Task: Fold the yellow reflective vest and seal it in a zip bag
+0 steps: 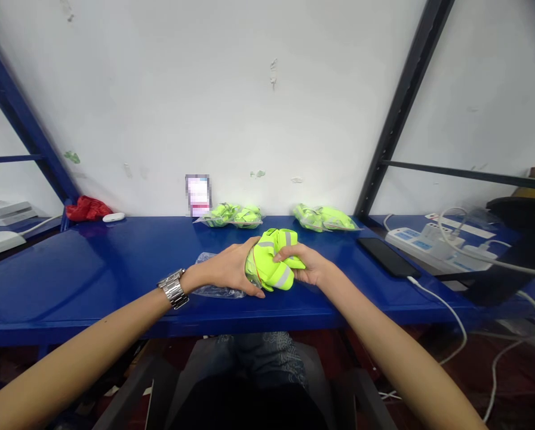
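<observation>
Two-handed clamp on a bunched neon-yellow vest point(273, 263): left hand point(229, 270) wrapped over its left side, right hand point(314, 272) gripping its right end, fingers closed on the cloth. Held low over the front of the blue shelf point(115, 263), touching a clear plastic bag point(216, 291) under the left hand. Steel watch point(173, 288) on the left wrist. Further back by the wall, two bagged vest packs point(232, 215). Off right, a black phone point(386, 257) and a white power strip point(420, 242).

White wall point(205, 89), blue shelf point(92, 269), dark upright point(402, 107), possibly reddish floor point(495, 370)

bright even light, soft shadows, strong wide-angle bending at edges
</observation>
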Tool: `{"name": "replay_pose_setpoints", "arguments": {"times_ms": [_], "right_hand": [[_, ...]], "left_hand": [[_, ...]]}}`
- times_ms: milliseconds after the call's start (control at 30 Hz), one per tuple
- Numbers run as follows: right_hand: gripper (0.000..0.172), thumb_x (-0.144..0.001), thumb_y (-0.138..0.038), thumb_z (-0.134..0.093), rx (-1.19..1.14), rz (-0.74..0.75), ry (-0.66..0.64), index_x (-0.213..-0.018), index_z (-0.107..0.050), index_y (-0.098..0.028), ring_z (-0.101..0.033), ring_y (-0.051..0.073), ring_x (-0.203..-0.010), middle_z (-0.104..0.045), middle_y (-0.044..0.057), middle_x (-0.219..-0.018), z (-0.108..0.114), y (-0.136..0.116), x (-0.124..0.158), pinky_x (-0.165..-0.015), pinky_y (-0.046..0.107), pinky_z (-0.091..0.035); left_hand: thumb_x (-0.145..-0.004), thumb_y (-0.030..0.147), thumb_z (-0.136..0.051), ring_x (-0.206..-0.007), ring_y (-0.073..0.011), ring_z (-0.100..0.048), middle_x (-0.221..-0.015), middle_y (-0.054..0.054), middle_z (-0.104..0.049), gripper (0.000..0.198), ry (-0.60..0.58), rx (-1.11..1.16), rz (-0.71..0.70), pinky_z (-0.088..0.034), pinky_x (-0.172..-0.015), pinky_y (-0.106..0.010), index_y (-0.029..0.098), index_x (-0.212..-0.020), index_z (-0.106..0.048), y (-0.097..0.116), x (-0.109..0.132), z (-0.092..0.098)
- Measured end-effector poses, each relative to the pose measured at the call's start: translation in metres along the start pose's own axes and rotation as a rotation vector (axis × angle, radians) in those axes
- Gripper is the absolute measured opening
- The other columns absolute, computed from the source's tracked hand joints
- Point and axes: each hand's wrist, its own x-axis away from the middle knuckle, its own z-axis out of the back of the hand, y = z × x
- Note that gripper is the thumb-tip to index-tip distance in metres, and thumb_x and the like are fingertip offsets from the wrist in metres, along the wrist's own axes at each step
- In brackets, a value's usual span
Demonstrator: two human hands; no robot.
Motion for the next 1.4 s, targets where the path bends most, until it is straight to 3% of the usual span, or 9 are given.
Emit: {"name": "replay_pose_setpoints", "arguments": {"times_ms": [100, 200, 367, 500, 600, 867, 1000, 1133, 1400], "right_hand": [[0.041, -0.053, -0.008, -0.071, 0.007, 0.095, 0.048, -0.093, -0.066, -0.016, -0.069, 0.020, -0.069, -0.073, 0.002, -0.079, -0.004, 0.006, -0.004, -0.065, 0.031, -0.057], [0.044, -0.052, -0.007, -0.074, 0.014, 0.252, 0.092, -0.094, -0.067, -0.017, -0.069, 0.019, -0.073, -0.072, 0.000, -0.082, -0.009, 0.013, -0.008, -0.071, 0.032, -0.057], [0.042, -0.052, -0.007, -0.075, 0.036, 0.239, 0.097, -0.092, -0.067, -0.016, -0.068, 0.019, -0.073, -0.072, 0.001, -0.081, -0.009, 0.015, -0.008, -0.072, 0.033, -0.057], [0.044, -0.052, -0.008, -0.073, -0.037, 0.216, 0.127, -0.096, -0.066, -0.016, -0.069, 0.019, -0.074, -0.073, 0.001, -0.084, -0.002, 0.006, -0.005, -0.073, 0.032, -0.057], [0.038, -0.056, -0.010, -0.069, -0.136, 0.179, 0.218, -0.094, -0.066, -0.015, -0.067, 0.017, -0.069, -0.072, 0.001, -0.081, 0.003, -0.002, -0.004, -0.066, 0.030, -0.058], [0.037, -0.057, -0.015, -0.075, -0.180, 0.490, 0.394, -0.091, -0.063, -0.023, -0.067, 0.019, -0.077, -0.071, -0.003, -0.083, -0.010, 0.008, -0.001, -0.064, 0.028, -0.057], [0.038, -0.055, -0.015, -0.075, -0.152, 0.509, 0.315, -0.091, -0.065, -0.023, -0.067, 0.018, -0.077, -0.072, -0.002, -0.084, -0.011, 0.009, 0.003, -0.069, 0.028, -0.057], [0.038, -0.051, -0.013, -0.073, -0.081, 0.335, 0.194, -0.088, -0.067, -0.019, -0.068, 0.019, -0.075, -0.073, 0.001, -0.085, -0.005, -0.002, 0.013, -0.072, 0.030, -0.057], [0.040, -0.053, -0.016, -0.080, 0.204, 0.302, 0.015, -0.091, -0.068, -0.018, -0.065, 0.017, -0.076, -0.070, 0.001, -0.083, -0.003, 0.001, 0.011, -0.075, 0.031, -0.054]], "left_hand": [[-0.062, 0.050, -0.081, -0.091, -0.0312, -0.066, -0.108, -0.011, -0.066, 0.128, 0.068, 0.052, 0.080, -0.051, -0.072, -0.040, 0.019, -0.155, 0.001, 0.007, 0.001, -0.011], [-0.063, 0.036, -0.080, -0.081, -0.0292, -0.067, -0.091, -0.006, -0.067, 0.130, 0.125, 0.046, 0.124, -0.051, -0.071, -0.039, 0.018, -0.154, 0.011, 0.014, 0.001, -0.016], [-0.063, 0.046, -0.081, -0.102, -0.0374, -0.064, -0.112, -0.015, -0.064, 0.137, 0.085, -0.048, 0.090, -0.052, -0.079, -0.045, 0.017, -0.153, 0.019, 0.013, 0.000, -0.014], [-0.061, 0.046, -0.082, -0.124, -0.0427, -0.051, -0.147, -0.022, -0.037, 0.138, 0.069, -0.208, -0.043, -0.050, -0.092, -0.051, 0.022, -0.153, 0.017, 0.007, 0.001, -0.006], [-0.066, 0.035, -0.078, -0.126, -0.0410, -0.050, -0.154, -0.021, -0.025, 0.125, 0.126, -0.273, -0.115, -0.049, -0.096, -0.051, 0.025, -0.155, 0.009, 0.001, 0.002, -0.001], [-0.069, 0.038, -0.076, -0.115, -0.0387, -0.058, -0.129, -0.021, -0.052, 0.124, 0.306, -0.094, -0.012, -0.054, -0.088, -0.052, 0.017, -0.152, 0.013, 0.000, 0.004, -0.018], [-0.071, 0.043, -0.076, -0.124, -0.0395, -0.051, -0.138, -0.022, -0.042, 0.122, 0.394, -0.066, -0.011, -0.054, -0.091, -0.052, 0.020, -0.152, 0.012, 0.002, 0.004, -0.022], [-0.068, 0.047, -0.079, -0.127, -0.0406, -0.049, -0.139, -0.024, -0.040, 0.127, 0.375, -0.092, -0.067, -0.051, -0.096, -0.056, 0.020, -0.152, 0.013, 0.005, 0.006, -0.021], [-0.068, 0.021, -0.075, -0.137, -0.0419, -0.038, -0.147, -0.024, -0.032, 0.128, 0.293, -0.115, -0.251, -0.050, -0.099, -0.058, 0.022, -0.150, 0.023, 0.011, 0.000, -0.029]]}}
